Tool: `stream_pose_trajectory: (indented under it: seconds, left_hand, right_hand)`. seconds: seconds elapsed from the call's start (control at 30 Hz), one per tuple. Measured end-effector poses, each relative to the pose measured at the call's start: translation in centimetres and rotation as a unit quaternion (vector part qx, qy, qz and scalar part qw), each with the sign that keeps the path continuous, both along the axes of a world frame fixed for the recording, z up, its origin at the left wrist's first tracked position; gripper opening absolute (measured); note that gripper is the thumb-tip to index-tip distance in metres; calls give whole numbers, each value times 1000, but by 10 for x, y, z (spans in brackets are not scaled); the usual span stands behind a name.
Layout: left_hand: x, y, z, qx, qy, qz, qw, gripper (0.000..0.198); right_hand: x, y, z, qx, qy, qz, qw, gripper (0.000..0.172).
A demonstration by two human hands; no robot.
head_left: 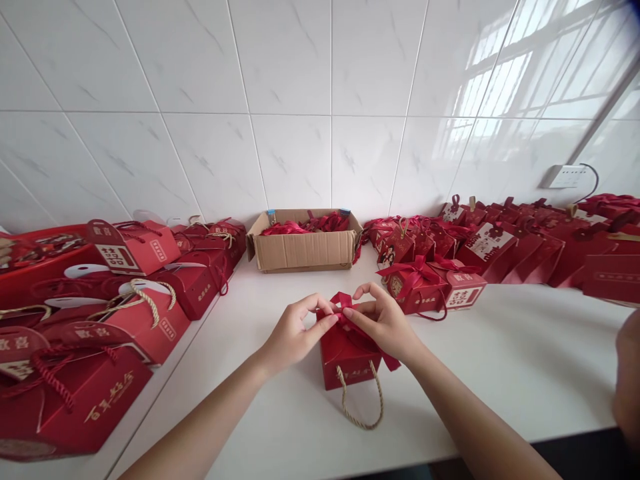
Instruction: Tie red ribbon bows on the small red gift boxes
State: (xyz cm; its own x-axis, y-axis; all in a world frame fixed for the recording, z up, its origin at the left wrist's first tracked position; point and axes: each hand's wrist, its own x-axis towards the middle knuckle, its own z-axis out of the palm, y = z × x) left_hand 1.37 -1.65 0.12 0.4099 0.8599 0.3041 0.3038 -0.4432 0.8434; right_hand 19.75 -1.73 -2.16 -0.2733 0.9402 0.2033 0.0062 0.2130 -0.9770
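While gold 百年好合 reads on the near left box (107,403), and 歡喜 and 囍 on the stacked box (143,245) farther back, the gold characters on the middle box (333,357), standing on the bench (280,427), are too faint to read surely. Above its top, the left hand (295,331) and right hand (383,323) angle inward, thumbs and fingers pinching the red ribbon (343,299); white bench spreads either side, its near edge passing beneath the right forearm (470,407).
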Motion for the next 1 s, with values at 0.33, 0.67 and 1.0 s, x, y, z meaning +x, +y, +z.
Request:
stream_pose_trajectory:
  seconds: [0.33,0.67,1.0]
  left_hand:
    - [10,-1,-7,55,10,77,995,12]
    - [8,5,-27,171,-4,94,981,14]
    - [10,13,-32,174,10,115,978,8]
  right_hand:
    - [5,-5,4,168,-201,-57,963,18]
    - [4,0,1,86,-157,-19,984,21]
    - [-2,3,-4,-39,-13,61,997,30]
